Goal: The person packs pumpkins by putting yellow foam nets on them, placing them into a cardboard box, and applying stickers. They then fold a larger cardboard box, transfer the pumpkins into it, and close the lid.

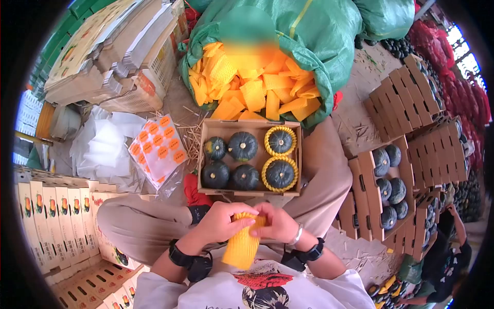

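Observation:
Both hands are together in front of the chest, holding one yellow foam net sleeve. My left hand grips its upper part from the left, the thumb across it. My right hand pinches the sleeve's top edge from the right. Just beyond the hands lies an open cardboard box with several dark green squashes. Two on its right side, such as the back one, have yellow nets around them; those at the left and middle, such as this one, are bare.
A green sack full of yellow foam nets lies beyond the box. Orange sticker sheets and white plastic are at left, below stacked cartons. Squash boxes stand at right, near another person.

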The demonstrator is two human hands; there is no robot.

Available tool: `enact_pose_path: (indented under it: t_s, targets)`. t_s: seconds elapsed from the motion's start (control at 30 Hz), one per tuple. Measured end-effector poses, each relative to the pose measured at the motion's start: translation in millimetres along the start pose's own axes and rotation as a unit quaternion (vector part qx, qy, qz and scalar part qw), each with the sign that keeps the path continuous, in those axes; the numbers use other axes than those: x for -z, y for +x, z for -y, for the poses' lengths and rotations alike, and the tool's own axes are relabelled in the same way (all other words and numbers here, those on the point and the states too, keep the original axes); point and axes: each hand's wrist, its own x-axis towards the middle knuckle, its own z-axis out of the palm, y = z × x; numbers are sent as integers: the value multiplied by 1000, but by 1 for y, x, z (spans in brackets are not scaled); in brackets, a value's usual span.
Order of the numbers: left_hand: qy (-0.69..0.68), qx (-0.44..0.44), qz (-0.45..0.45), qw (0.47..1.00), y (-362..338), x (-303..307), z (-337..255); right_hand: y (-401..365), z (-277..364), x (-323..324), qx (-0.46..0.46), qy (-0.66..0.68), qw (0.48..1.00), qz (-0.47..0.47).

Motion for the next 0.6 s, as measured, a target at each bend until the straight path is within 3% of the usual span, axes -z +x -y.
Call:
enact_pose_path:
  t_s: [0.03, 0.07, 0.13, 0.17, 0.2, 0.23, 0.27, 0.3, 0.33, 0.37, 0.47, 0.5, 0.57, 0.6]
  targets:
    - [17, 3, -20, 1000, -4, -2, -3, -1, -10, -7, -5, 41, 998, -40]
    - [35, 4, -40, 999, -6, -2, -7, -5, -16, -9, 6, 56, 998, -21]
    - [32, 39, -58, 997, -5, -2, -18, -11, -13, -11, 46, -36, 998, 16]
    - [61, 53, -8, 997, -5, 0, -18, -14, -6, -15, 63, -81, 994, 35]
    - [92, 66, 44, 993, -3, 4, -15, -17, 5, -15, 81, -275, 958, -16]
    - [123, 80, 95, 985, -2, 8, -8, -13, 5, -13, 151, -286, 944, -71]
    - [64, 84, 187, 977, -2, 13, 8, -8, 2, -10, 218, -295, 922, -124]
    - [-107, 151, 263, 947, -6, 15, 19, -5, 1, -6, 281, -300, 895, -174]
    - [-152, 54, 210, 964, -7, 9, 31, -10, 15, 1, 167, -34, 964, -202]
    - [-193, -43, 151, 968, -7, 3, 36, -1, 16, 9, 163, 205, 952, -162]
    - [-171, -16, -112, 979, 3, 2, 46, 8, 15, -10, 99, -70, 992, -39]
    - [61, -72, -218, 971, 9, 8, 61, 14, 19, -12, 121, -418, 887, -154]
    - [152, -13, -235, 960, 15, 18, 64, 34, 14, -1, 159, -468, 833, -248]
    - [111, -22, -193, 975, 16, 16, 62, 46, 12, 6, 177, -490, 801, -296]
